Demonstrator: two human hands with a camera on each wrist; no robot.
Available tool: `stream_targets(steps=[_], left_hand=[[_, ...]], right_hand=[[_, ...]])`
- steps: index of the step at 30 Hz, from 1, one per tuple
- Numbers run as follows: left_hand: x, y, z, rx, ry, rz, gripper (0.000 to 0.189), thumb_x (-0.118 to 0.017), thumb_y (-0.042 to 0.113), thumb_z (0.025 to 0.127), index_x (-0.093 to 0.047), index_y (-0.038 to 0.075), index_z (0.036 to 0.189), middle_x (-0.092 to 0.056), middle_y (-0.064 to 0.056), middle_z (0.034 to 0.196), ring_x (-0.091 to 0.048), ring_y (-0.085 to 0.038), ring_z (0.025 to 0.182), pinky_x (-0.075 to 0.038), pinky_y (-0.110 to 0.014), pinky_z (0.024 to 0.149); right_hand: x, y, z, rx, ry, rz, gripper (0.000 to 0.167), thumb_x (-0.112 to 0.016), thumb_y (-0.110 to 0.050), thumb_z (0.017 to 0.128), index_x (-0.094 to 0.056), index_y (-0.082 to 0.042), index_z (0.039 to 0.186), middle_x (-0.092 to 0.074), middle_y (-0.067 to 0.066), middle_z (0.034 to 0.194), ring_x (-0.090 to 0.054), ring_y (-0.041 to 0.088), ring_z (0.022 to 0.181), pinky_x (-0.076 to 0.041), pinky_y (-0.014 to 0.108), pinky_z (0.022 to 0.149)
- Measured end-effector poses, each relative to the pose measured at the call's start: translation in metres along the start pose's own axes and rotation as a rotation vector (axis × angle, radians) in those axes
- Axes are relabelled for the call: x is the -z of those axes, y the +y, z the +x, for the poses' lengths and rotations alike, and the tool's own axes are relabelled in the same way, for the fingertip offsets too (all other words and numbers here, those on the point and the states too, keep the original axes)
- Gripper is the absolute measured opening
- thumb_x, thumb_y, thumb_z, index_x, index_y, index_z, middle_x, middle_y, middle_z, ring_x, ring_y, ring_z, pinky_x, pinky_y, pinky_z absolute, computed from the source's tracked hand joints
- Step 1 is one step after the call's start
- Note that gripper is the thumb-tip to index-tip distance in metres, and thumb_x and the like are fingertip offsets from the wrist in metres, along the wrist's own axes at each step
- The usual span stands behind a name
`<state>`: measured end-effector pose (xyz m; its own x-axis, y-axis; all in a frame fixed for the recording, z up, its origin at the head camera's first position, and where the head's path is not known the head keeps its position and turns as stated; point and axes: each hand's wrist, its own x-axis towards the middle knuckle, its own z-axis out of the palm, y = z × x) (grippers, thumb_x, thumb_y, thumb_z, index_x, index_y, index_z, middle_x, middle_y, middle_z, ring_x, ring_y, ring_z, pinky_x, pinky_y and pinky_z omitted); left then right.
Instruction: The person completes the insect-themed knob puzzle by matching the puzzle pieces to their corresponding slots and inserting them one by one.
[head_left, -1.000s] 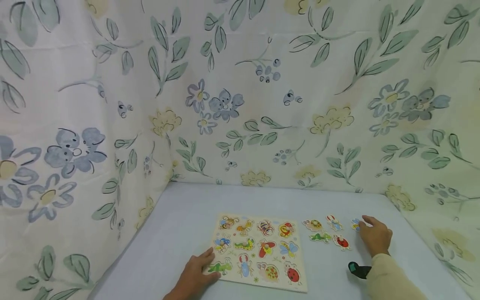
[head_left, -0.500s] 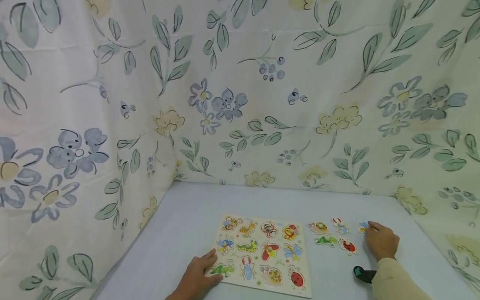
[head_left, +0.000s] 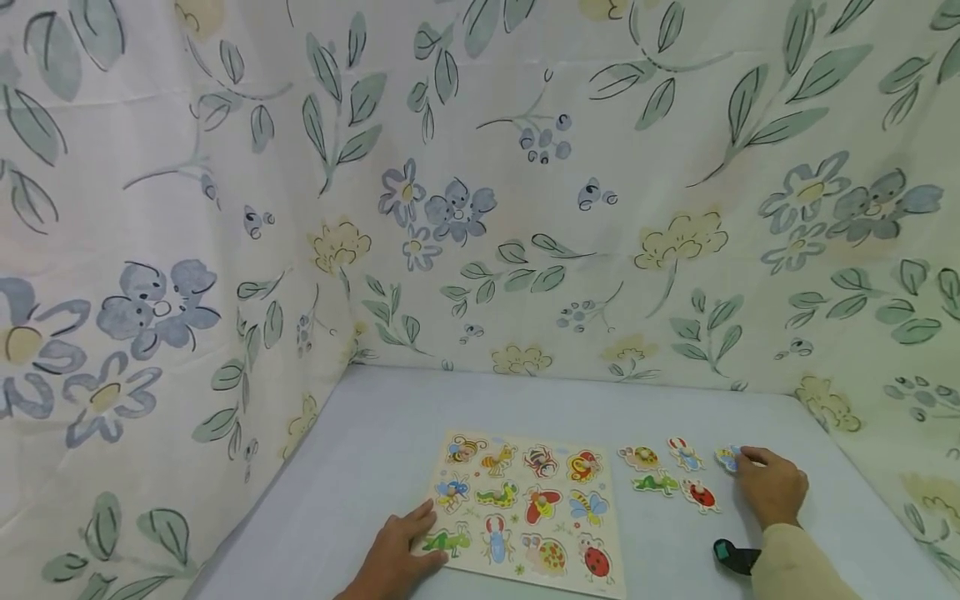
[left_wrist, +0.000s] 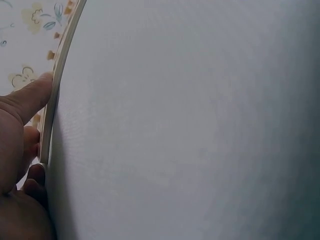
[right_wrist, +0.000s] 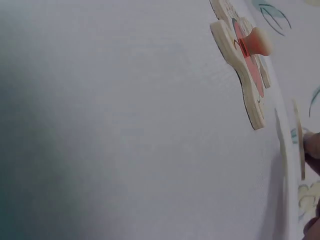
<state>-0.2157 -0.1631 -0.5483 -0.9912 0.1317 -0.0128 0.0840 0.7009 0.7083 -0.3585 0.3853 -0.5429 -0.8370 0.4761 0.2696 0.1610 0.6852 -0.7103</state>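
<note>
Pinching a blue-and-yellow insect piece (head_left: 726, 458) between its fingertips, the right hand (head_left: 777, 493) works at the far right of the group; whether the pinch takes a knob or the rim cannot be told, as the fingers hide that side. In the right wrist view the piece shows nearly edge-on and appears raised off the table (head_left: 390, 433), a hold that presumably leaves the printed face uncovered. Four loose pieces lie flat between this hand and the board (head_left: 557, 522): the snail (head_left: 641, 457) and the stag beetle (head_left: 683, 455) at the back, the grasshopper (head_left: 656, 483) and the ladybird (head_left: 701, 497) in front. Their small gaps probably let fingers reach each one singly; the wooden knob (right_wrist: 259, 41) on the ladybird, standing up from its face, likely serves the same end. The board's nearest row bears the same four animals. The left hand (head_left: 397, 546) rests at the board's near left corner, thumb and fingers extended and spread around it, the fingers at the left side and the thumb by the front edge. Such a placement apparently keeps the board from sliding, while leaving most of its pictures uncovered and the side toward the loose pieces unobstructed.
</note>
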Motion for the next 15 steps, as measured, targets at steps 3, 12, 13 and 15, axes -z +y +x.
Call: stream_targets(steps=[3, 12, 13, 15], left_hand=[[0.0, 0.0, 0.001, -0.008, 0.0, 0.01, 0.074, -0.077, 0.047, 0.076, -0.058, 0.0, 0.129, -0.045, -0.01, 0.145, -0.043, -0.042, 0.123, -0.035, -0.058, 0.096], [-0.001, -0.002, 0.001, -0.027, 0.026, 0.055, 0.073, -0.077, 0.049, 0.075, -0.06, 0.002, 0.128, -0.047, -0.008, 0.144, -0.049, -0.025, 0.104, -0.042, -0.045, 0.088], [-0.001, -0.002, 0.0, -0.033, 0.027, 0.055, 0.073, -0.077, 0.049, 0.075, -0.06, 0.002, 0.128, -0.047, -0.008, 0.144, -0.049, -0.024, 0.104, -0.042, -0.044, 0.088], [-0.001, -0.003, 0.0, -0.044, 0.028, 0.049, 0.073, -0.077, 0.048, 0.075, -0.06, 0.001, 0.128, -0.047, -0.008, 0.144, -0.048, -0.022, 0.1, -0.042, -0.042, 0.086]], right_hand=[[0.005, -0.004, -0.005, 0.026, 0.038, 0.009, 0.025, -0.062, -0.011, 0.091, -0.068, 0.01, 0.101, -0.065, 0.029, 0.103, -0.049, 0.048, 0.105, -0.026, 0.056, 0.092], [0.008, -0.021, -0.03, 0.007, 0.148, 0.069, 0.026, -0.067, -0.013, 0.089, -0.07, 0.011, 0.099, -0.066, 0.029, 0.1, -0.044, 0.043, 0.103, -0.027, 0.054, 0.084], [0.008, -0.024, -0.034, 0.002, 0.159, 0.082, 0.026, -0.067, -0.013, 0.089, -0.07, 0.011, 0.1, -0.066, 0.028, 0.1, -0.044, 0.043, 0.105, -0.028, 0.054, 0.084], [0.008, -0.031, -0.041, 0.009, 0.185, 0.111, 0.025, -0.068, -0.012, 0.088, -0.07, 0.01, 0.099, -0.066, 0.028, 0.101, -0.045, 0.042, 0.105, -0.028, 0.054, 0.084]])
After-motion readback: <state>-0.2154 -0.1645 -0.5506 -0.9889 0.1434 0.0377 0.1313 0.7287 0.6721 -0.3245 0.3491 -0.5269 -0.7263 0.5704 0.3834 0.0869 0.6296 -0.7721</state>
